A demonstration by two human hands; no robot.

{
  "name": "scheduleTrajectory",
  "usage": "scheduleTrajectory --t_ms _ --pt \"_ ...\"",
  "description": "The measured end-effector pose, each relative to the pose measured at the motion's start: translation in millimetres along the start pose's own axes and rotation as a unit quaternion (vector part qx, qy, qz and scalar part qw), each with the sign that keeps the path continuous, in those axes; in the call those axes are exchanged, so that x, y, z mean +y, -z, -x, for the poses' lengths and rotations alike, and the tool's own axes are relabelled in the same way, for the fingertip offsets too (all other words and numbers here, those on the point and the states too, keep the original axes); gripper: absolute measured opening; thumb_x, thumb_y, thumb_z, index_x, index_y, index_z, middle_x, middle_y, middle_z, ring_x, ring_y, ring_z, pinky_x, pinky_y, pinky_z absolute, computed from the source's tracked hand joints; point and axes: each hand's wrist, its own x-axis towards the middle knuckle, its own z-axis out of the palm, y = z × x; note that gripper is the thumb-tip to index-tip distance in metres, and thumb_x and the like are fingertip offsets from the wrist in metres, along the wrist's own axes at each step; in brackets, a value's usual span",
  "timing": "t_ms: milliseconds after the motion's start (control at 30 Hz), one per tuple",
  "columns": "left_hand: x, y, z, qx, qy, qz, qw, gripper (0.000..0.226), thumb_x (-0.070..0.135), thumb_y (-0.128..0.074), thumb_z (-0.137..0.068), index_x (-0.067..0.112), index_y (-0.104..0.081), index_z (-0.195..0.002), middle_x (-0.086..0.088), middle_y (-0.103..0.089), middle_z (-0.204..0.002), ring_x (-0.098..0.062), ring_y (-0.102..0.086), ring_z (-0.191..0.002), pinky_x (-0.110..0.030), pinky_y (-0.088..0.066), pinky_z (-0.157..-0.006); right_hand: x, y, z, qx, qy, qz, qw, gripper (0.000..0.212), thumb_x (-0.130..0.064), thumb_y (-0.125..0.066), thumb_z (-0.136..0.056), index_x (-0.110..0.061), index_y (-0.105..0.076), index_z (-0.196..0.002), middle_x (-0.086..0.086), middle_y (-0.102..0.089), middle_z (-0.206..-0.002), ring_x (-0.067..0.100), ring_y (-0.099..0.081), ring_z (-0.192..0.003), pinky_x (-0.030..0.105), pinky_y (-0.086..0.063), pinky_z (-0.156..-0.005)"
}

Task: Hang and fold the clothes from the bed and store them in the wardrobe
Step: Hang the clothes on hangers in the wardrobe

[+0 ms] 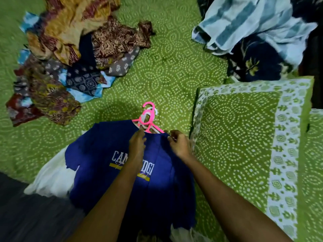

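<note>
Grip-wise, left hand and right hand pinch the blue T-shirt collar; pink hanger just ahead might slip out.

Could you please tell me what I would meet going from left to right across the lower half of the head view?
white garment → blue T-shirt → green patterned pillow

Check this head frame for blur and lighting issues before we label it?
Head view: motion blur smears the pile of printed clothes and striped towel; a bright patch lights the blue T-shirt while the lower-left corner falls dark; wide-angle bending curves the edges; right hand slightly blurred.
</note>
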Motion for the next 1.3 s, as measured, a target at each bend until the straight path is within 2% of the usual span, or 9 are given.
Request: scheduleTrajectory --t_ms 133,267,300,533,733,933,1067,1167,1300 --pt "-9 -9 -30 0.013 0.038 -0.008 0.999 0.018 0.026 -0.04 -0.1 0.025 -0.056 -0.091 0.007 -0.054 -0.097 -0.016 -0.047 -0.106 -0.028 -0.04 -0.081 9 -13 -30 -0.044 0.024 0.092 0.995 0.036 -0.008 -0.05 -0.094 0.001 -0.052 -0.129 0.022 -0.055 -0.129 0.033 -0.049 -0.12 0.027 -0.029 -0.097" --pt "-18 -11 -48 0.024 0.058 -0.002 0.998 0.031 0.028 -0.04 -0.1 0.014 -0.054 -0.123 -0.001 -0.053 -0.112 -0.017 -0.05 -0.106 -0.03 -0.038 -0.089 19 -31 -52 -0.045 0.051 0.127 0.99 0.038 -0.002 -0.049 -0.091 0.002 -0.049 -0.13 0.024 -0.049 -0.13 0.037 -0.046 -0.121 0.032 -0.032 -0.099" --pt "-20 -11 -51 0.028 0.061 0.001 0.998 0.031 0.028 -0.041 -0.1 0.013 -0.053 -0.124 -0.002 -0.053 -0.112 -0.017 -0.05 -0.106 -0.03 -0.039 -0.088 22 -34 -57 -0.052 0.047 0.132 0.989 0.039 -0.003 -0.048 -0.092 0.0 -0.049 -0.13 0.023 -0.051 -0.129 0.036 -0.047 -0.12 0.032 -0.034 -0.098" --pt "-25 -16 -63 0.061 0.072 0.025 0.995 0.014 0.023 -0.045 -0.098 0.017 -0.057 -0.099 0.003 -0.056 -0.09 -0.012 -0.053 -0.086 -0.024 -0.043 -0.074 33 -43 -59 -0.009 0.085 0.183 0.979 0.033 -0.009 -0.044 -0.096 0.001 -0.051 -0.127 0.026 -0.054 -0.116 0.041 -0.048 -0.108 0.041 -0.037 -0.09" --pt "-24 -19 -57 0.069 0.035 0.052 0.996 0.015 0.019 -0.053 -0.095 0.022 -0.061 -0.083 0.002 -0.06 -0.086 -0.018 -0.055 -0.095 -0.026 -0.044 -0.077 27 -45 -37 0.045 0.152 0.21 0.965 0.027 -0.015 -0.043 -0.099 0.004 -0.052 -0.115 0.025 -0.056 -0.11 0.043 -0.057 -0.091 0.045 -0.043 -0.074" --pt "-19 -13 -29 0.03 -0.038 0.131 0.99 0.013 0.009 -0.052 -0.094 0.008 -0.062 -0.103 -0.002 -0.065 -0.092 -0.012 -0.063 -0.087 -0.019 -0.05 -0.079 17 -41 -10 0.074 0.249 0.191 0.947 0.021 -0.012 -0.051 -0.093 0.003 -0.058 -0.105 0.022 -0.063 -0.093 0.039 -0.062 -0.077 0.039 -0.047 -0.063" --pt "-21 -1 -3 0.064 -0.059 0.183 0.979 0.005 0.003 -0.057 -0.09 0.004 -0.06 -0.094 -0.006 -0.063 -0.085 -0.012 -0.06 -0.077 -0.014 -0.053 -0.065 10 -37 18 0.081 0.317 0.175 0.929 0.024 -0.016 -0.05 -0.09 -0.001 -0.062 -0.104 0.017 -0.066 -0.089 0.034 -0.064 -0.072 0.033 -0.05 -0.057" --pt "-24 14 24 0.108 -0.063 0.234 0.964 0.005 -0.003 -0.057 -0.089 0.002 -0.056 -0.086 -0.01 -0.061 -0.083 -0.015 -0.062 -0.071 -0.016 -0.054 -0.057 6 -37 48 0.093 0.4 0.184 0.893 0.021 -0.016 -0.049 -0.088 -0.005 -0.064 -0.097 0.011 -0.065 -0.08 0.03 -0.063 -0.067 0.028 -0.047 -0.05" --pt "-31 41 86 0.12 -0.103 0.276 0.948 0.013 -0.005 -0.056 -0.088 -0.001 -0.053 -0.1 -0.011 -0.063 -0.083 -0.018 -0.064 -0.071 -0.019 -0.057 -0.059 2 -38 105 0.098 0.463 0.151 0.868 0.027 -0.02 -0.043 -0.088 -0.007 -0.064 -0.099 0.008 -0.065 -0.079 0.027 -0.065 -0.067 0.027 -0.048 -0.047"
